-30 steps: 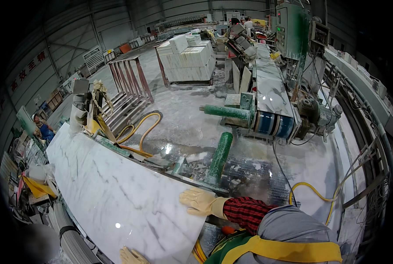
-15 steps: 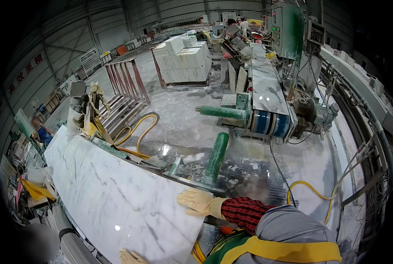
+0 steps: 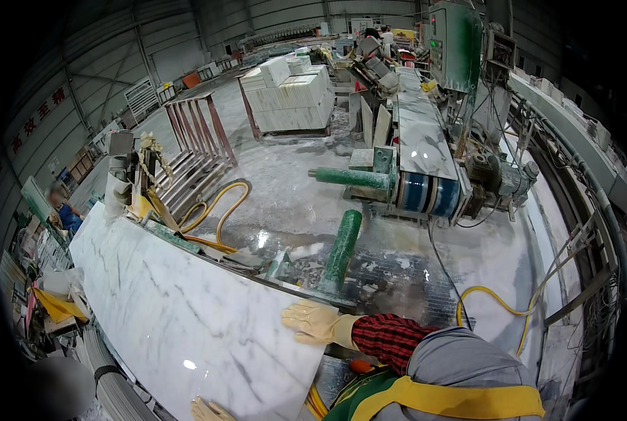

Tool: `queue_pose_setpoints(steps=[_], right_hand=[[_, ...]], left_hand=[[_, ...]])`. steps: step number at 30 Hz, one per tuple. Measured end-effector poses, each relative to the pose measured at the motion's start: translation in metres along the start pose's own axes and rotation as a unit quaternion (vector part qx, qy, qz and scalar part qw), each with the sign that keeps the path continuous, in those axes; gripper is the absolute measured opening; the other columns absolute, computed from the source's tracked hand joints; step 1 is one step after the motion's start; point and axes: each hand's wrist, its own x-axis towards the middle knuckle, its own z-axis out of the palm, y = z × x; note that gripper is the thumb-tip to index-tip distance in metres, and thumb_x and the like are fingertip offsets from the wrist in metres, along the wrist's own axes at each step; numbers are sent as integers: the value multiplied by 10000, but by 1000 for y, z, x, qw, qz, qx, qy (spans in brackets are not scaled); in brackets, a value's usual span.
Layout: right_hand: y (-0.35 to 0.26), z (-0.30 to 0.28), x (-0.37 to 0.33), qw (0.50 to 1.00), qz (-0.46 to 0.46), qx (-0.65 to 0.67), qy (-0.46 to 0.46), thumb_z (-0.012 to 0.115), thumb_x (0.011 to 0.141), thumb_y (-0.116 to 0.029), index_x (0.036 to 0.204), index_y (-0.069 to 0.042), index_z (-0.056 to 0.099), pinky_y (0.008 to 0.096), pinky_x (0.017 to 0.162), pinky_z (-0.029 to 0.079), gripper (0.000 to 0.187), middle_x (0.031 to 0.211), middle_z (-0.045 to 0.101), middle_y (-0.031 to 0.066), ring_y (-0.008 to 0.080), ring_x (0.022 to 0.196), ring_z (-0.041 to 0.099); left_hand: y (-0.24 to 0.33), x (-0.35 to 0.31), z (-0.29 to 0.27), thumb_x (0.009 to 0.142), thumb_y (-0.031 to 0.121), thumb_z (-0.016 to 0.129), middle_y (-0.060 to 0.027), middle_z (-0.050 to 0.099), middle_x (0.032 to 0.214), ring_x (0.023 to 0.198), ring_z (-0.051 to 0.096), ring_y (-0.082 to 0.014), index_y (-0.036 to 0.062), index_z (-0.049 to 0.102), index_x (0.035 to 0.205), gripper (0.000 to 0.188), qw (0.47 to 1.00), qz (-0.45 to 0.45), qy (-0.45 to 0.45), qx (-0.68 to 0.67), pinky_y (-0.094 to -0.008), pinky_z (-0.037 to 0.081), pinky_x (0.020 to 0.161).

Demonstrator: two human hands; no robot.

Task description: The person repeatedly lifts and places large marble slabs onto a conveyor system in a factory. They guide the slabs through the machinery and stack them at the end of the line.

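A long white marble slab point(image 3: 176, 302) with grey veins lies across the lower left. On its right end rests my right hand point(image 3: 309, 323), in a cream rubber glove, palm down with the fingers stretched out flat. My left hand point(image 3: 211, 410), gloved alike, shows only in part at the bottom edge of the view. Its fingers lie apart on the slab's near side, and the rest of that hand is cut off. Neither hand is wrapped round anything. A green steel roller post point(image 3: 343, 251) stands just past the slab's far edge, beyond my right hand.
Past a wet floor strip stands a belt conveyor point(image 3: 425, 140) carrying slabs, with a green control cabinet point(image 3: 455, 48). Yellow hose point(image 3: 232, 203) loops beyond the slab. A metal rack point(image 3: 201, 133) and stacked stone blocks point(image 3: 291, 98) stand farther off. A person point(image 3: 66, 212) is at far left.
The view has shifted very slightly. Both hands keep their places on the slab.
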Motion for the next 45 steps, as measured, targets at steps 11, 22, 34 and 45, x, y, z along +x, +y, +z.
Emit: queue_pose_setpoints(steps=[11,22,34,45], right_hand=[[1,0,-3,1000,-5,-7,3,665,944,-341,1404,-15,622,492,1229,353,566,1492,602,192,349,1423,518],[-2,-4,-8,1000,1,-12,-1,659,954,-336,1411,-24,617,492,1234,347,555,1494,601,181,345,1428,515],[-1,-2,-15,1000,0,-4,3,655,958,-334,1414,-27,616,491,1234,348,551,1503,594,182,344,1428,516],[-6,-8,-16,1000,3,-4,-7,644,964,-340,1399,-29,634,502,1241,347,535,1507,601,183,342,1435,519]], left_hand=[[-3,-6,6,985,44,518,-256,500,1603,1509,456,-399,-38,441,1574,600,999,-8,-37,-13,-502,312,1296],[2,-3,0,999,49,527,-254,530,1578,1460,511,-395,-22,464,1575,584,1000,-17,-10,-16,-490,366,1261],[-1,-10,5,1018,68,521,-274,533,1563,1442,524,-410,-25,462,1571,564,1000,1,-3,-8,-503,377,1253],[11,-8,-26,1086,219,530,-265,594,1507,1411,559,-383,-28,576,1479,467,995,-73,-9,-67,-479,400,1234]])
